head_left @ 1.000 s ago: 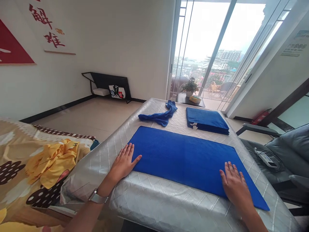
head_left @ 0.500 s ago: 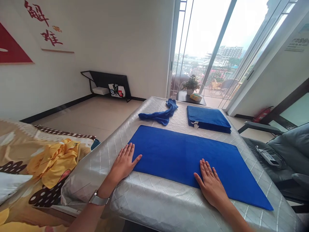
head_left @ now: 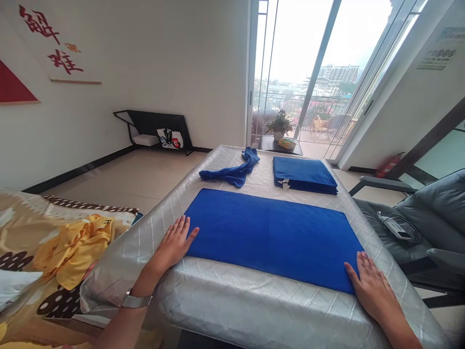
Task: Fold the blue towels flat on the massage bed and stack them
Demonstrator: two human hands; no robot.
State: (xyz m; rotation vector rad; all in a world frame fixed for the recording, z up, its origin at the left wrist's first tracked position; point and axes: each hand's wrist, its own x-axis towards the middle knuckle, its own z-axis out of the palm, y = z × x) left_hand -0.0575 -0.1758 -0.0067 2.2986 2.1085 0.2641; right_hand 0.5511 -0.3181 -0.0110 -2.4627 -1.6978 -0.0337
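A blue towel point(head_left: 269, 237) lies spread flat and smooth across the silver quilted cover point(head_left: 232, 291). My left hand point(head_left: 175, 242) rests at its left edge, fingers stretched out and thumb on the cloth. At the near right corner lies my right hand point(head_left: 374, 286), fingers extended over the towel's right edge and hiding that corner. Neither hand grips anything. Beyond the spread towel sit a folded stack of blue towels point(head_left: 305, 172) with white tags and a crumpled blue towel point(head_left: 232, 170).
A dark armchair point(head_left: 421, 218) with a white power strip point(head_left: 395, 228) stands at the right. To the left is a patterned bed cover point(head_left: 22, 218) with a yellow cloth point(head_left: 76, 247) on it. A small table with a potted plant point(head_left: 279, 126) stands by the glass door.
My right hand has slid right along the towel to its right edge. My left hand stays at the left edge. The view has shifted slightly.
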